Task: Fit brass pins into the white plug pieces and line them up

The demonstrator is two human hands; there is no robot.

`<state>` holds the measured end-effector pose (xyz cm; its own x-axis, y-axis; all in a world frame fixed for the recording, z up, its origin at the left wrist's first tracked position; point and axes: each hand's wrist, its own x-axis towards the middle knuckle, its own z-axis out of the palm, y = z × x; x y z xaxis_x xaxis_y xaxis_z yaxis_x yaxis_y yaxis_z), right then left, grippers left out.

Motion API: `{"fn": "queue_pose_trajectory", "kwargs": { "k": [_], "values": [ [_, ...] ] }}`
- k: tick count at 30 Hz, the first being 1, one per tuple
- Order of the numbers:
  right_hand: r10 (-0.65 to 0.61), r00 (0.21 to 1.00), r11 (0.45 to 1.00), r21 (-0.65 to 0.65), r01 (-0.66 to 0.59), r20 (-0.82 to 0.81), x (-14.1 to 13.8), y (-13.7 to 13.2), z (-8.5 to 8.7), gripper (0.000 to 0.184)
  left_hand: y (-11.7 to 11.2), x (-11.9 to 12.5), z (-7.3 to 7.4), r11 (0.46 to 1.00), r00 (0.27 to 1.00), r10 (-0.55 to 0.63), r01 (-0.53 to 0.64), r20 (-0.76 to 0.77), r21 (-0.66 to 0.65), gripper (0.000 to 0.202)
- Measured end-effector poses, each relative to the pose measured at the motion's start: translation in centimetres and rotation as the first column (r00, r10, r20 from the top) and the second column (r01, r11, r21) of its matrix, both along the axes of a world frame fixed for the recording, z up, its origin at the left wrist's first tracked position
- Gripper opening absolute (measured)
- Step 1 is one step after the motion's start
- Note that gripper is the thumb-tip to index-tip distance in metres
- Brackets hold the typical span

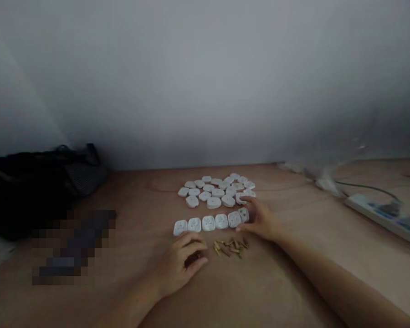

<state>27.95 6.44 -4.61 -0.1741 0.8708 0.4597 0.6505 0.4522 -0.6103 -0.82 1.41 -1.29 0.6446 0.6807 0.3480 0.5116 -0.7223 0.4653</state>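
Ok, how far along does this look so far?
Looks done: six white plastic socket faces lined in a row. In hand: the right hand touches the row's end piece; the left hand curls over something unclear. Left: the loose cluster and brass pins.

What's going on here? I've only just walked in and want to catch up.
A person sits at a wooden table with both bare hands on it. The right hand has its fingers on the end of a row of white socket covers, and a loose cluster of more covers lies just beyond. The left hand is curled around something small and dark, hard to make out, near a small heap of brass pins between the hands.
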Motion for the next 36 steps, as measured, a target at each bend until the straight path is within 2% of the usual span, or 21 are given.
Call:
{"fn": "queue_pose_trajectory", "kwargs": {
  "k": [2, 4, 10, 17, 25, 31, 36],
  "values": [
    [0.060, 0.993, 0.995, -0.072, -0.067, -0.104, 0.8, 0.2, -0.3, 0.070, 0.0, 0.0, 0.0, 1.000, 1.000, 0.002, -0.002, -0.009, -0.017, 0.016],
    [0.095, 0.985, 0.988, -0.108, -0.111, -0.142, 1.3, 0.4, -0.6, 0.063, -0.1, 0.0, 0.0, 1.000, 1.000, 0.009, -0.009, -0.011, -0.021, 0.015],
    [0.117, 0.973, 0.980, -0.133, -0.145, -0.199, 1.0, 0.7, -0.9, 0.041, -0.2, 0.0, 0.0, 1.000, 1.000, 0.012, -0.012, -0.007, -0.020, 0.016],
    [0.045, 0.979, 0.991, -0.116, -0.069, -0.200, 1.0, 0.1, -0.4, 0.041, 0.0, -0.1, -0.2, 0.999, 1.000, 0.016, -0.016, -0.015, -0.030, 0.017],
    [0.083, 0.984, 0.994, -0.060, -0.093, -0.156, 0.6, 0.0, 0.6, 0.028, -0.1, -0.2, -0.3, 0.999, 0.999, 0.007, -0.009, -0.033, -0.036, 0.017],
    [0.054, 0.981, 0.998, -0.034, -0.061, -0.184, 1.7, -0.3, 0.7, 0.036, 0.0, -0.1, -0.3, 1.000, 0.999, 0.006, -0.007, -0.038, -0.024, 0.018],
    [0.131, 0.969, 0.984, -0.089, -0.152, -0.209, 1.2, -2.5, 1.4, 0.050, 0.0, 0.0, -0.3, 0.999, 0.999, -0.022, 0.021, -0.046, -0.030, 0.021]
  ]
}}
